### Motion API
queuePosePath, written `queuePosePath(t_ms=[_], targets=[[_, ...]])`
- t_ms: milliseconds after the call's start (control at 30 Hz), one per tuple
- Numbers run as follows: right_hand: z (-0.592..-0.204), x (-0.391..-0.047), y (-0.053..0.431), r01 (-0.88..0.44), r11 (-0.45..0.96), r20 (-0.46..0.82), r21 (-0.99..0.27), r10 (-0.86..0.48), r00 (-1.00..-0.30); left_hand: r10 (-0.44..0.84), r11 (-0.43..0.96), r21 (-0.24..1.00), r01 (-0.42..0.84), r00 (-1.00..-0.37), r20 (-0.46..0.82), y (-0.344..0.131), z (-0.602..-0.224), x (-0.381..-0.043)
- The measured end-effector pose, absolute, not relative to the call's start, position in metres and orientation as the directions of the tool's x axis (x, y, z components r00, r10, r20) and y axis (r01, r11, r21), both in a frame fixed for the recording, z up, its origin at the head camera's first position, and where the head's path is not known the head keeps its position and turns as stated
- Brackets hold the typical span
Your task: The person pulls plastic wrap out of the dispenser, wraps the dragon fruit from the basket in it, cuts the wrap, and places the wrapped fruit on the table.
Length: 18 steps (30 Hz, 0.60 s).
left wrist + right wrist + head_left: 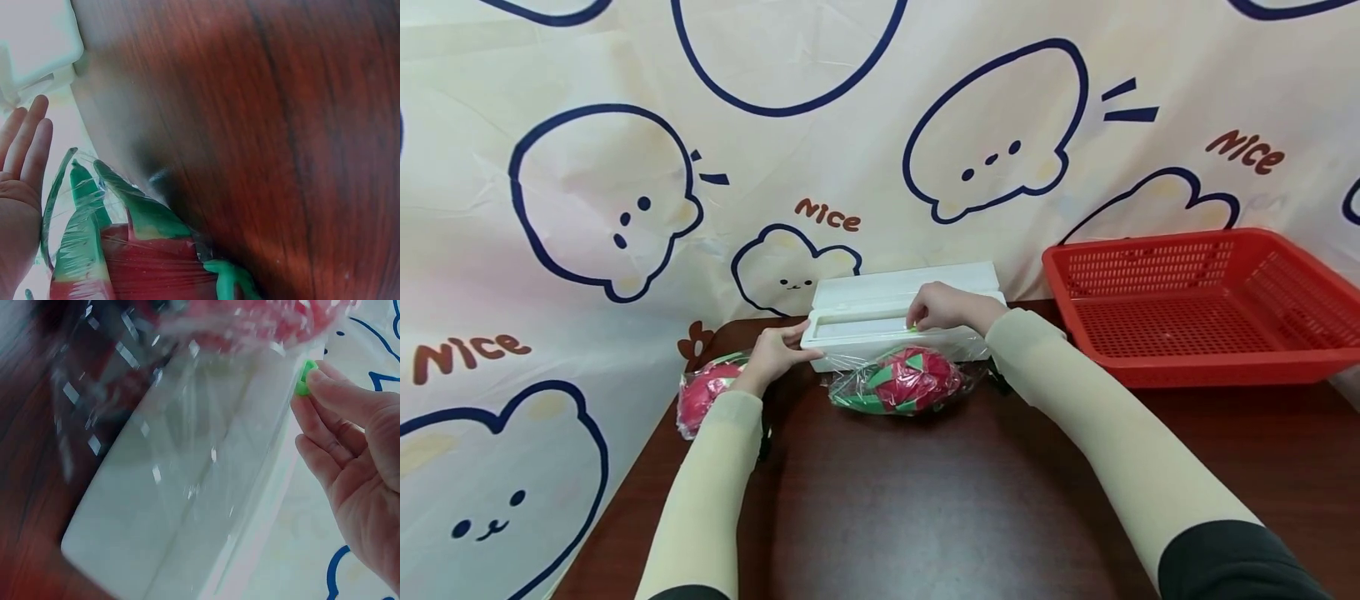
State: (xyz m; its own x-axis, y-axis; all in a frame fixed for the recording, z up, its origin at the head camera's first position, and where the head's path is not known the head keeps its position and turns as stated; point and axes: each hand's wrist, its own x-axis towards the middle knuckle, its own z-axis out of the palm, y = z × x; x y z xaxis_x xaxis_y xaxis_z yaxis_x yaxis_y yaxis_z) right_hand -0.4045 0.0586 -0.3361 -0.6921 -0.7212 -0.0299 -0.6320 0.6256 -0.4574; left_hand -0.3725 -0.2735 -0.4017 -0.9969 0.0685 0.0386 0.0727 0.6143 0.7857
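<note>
My right hand (pixel 942 307) pinches a small bright green piece (pixel 304 378) between thumb and forefinger, just over the open white box (pixel 857 333). The green piece is mostly covered by the fingertips, so its kind cannot be made out. At the box's left end is my left hand (pixel 775 357), its fingers fairly straight and touching the corner. A red and green dragon fruit in clear plastic wrap (pixel 917 379) lies in front of the box. Another wrapped dragon fruit (pixel 707 390) sits to the left, partly behind my left hand and wrist.
A red slotted plastic basket (pixel 1206 371) stands at the right of the dark wooden table (pixel 925 500). The box's raised lid (pixel 902 282) leans back near a cloth backdrop (pixel 850 150) printed with cartoon faces.
</note>
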Motion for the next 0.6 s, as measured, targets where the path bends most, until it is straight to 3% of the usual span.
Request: queuePosePath(t_ms=[600], targets=[[-0.326, -0.399, 0.112, -0.656, 0.634, -0.031, -0.410, -0.728, -0.684, 0.074, 0.627, 0.776, 0.072, -0.997, 0.032, -0.271, -0.399, -0.370]])
